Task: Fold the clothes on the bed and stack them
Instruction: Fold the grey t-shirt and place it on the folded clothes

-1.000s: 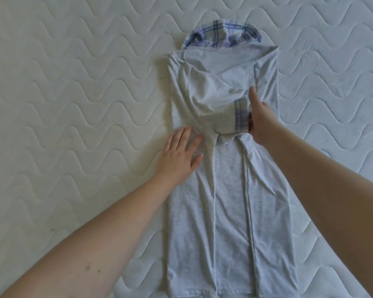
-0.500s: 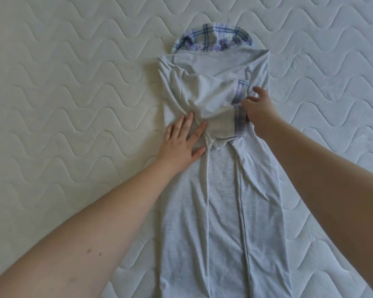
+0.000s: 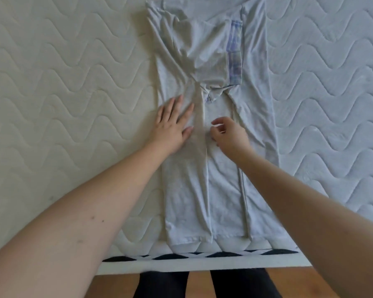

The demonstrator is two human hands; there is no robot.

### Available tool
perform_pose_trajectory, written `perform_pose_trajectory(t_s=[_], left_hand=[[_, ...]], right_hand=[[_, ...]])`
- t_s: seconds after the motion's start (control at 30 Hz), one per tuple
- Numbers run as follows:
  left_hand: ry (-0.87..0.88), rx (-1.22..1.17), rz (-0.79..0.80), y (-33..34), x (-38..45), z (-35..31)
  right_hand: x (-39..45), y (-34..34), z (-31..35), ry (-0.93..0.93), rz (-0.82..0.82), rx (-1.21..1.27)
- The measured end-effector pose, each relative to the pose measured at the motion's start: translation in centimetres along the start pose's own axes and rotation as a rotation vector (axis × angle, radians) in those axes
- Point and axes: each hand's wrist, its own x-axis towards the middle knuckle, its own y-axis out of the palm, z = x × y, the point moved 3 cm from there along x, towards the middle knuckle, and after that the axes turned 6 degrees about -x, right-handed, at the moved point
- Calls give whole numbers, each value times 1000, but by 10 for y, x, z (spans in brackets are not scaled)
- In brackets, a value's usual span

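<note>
**Side folds in, lengthwise fold still to come**

I see the pale grey cotton shirt with plaid-trimmed sleeves (image 3: 215, 130) lying lengthwise on the white quilted mattress (image 3: 63, 82), its hem at the near edge and its collar end running out of view at the far side. Both long sides are turned inward, so it forms a narrow strip, and the plaid sleeve cuff (image 3: 235, 54) lies folded across the far half.

My left hand (image 3: 173, 127) rests flat on the left panel with fingers straight and spread, holding nothing; I judge it is there to pin the turned-in edge so the fold does not spring back. My right hand (image 3: 229, 134) sits just right of it over the middle of the strip, fingers loosely curled. I cannot tell whether they pinch the cloth or merely hover above it.

No stack of folded clothes shows here. Beyond the near mattress edge I see a wooden floor (image 3: 289, 282) and dark trouser legs (image 3: 164, 284).
</note>
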Motion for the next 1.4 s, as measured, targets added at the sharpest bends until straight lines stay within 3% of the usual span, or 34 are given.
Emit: perform_pose_trajectory(t_s=[0.1, 0.23, 0.4, 0.53, 0.7, 0.87, 1.03, 1.23, 1.4], left_hand=[[-41, -33, 15, 6, -22, 3], [-157, -282, -140, 2, -48, 1], [-539, -752, -409, -2, -70, 12], [-701, -798, -187, -3, -75, 17], [-602, -716, 81, -1, -83, 21], [-792, -1316, 186, 0, -102, 18], [-784, -1406, 406, 6, -139, -1], [-805, -1532, 403, 32, -180, -15], [-849, -1529, 375, 49, -211, -25]], right_hand=[[-24, 29, -6, 28, 68, 45], [-55, 54, -12, 99, 110, 70], [-91, 76, -32, 176, 130, 59], [-121, 88, -59, 270, 235, 248], [-154, 101, -87, 364, 264, 410], [-186, 123, -100, 448, 237, 824], [-211, 139, -102, 429, 303, 993], [-234, 163, -100, 312, 397, 1388], [-251, 192, -101, 231, 282, 1382]])
